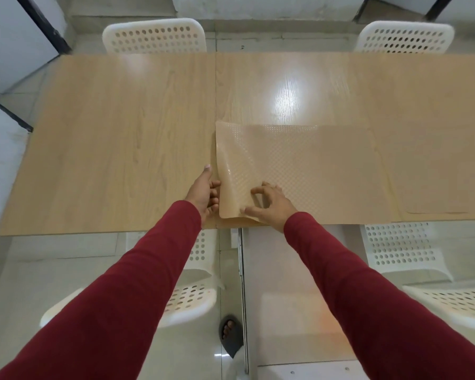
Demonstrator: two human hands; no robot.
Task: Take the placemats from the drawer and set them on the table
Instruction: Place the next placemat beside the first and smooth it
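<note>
A stack of tan, dimpled placemats (313,165) lies on the light wood table (107,138), right of its centre seam and reaching the near edge. The top mat's left edge is curled up off the ones beneath. My left hand (205,192) is at that lifted edge, its fingers against the underside of the curl. My right hand (269,205) pinches the top mat's near-left corner between thumb and fingers. How many mats are in the stack I cannot tell; a lower mat's edge (436,213) shows at the right.
Two white perforated chairs (154,37) (403,37) stand at the table's far side. Two more (192,294) (401,248) are tucked at the near side, either side of me. My sandalled foot (229,331) is on the glossy tile floor.
</note>
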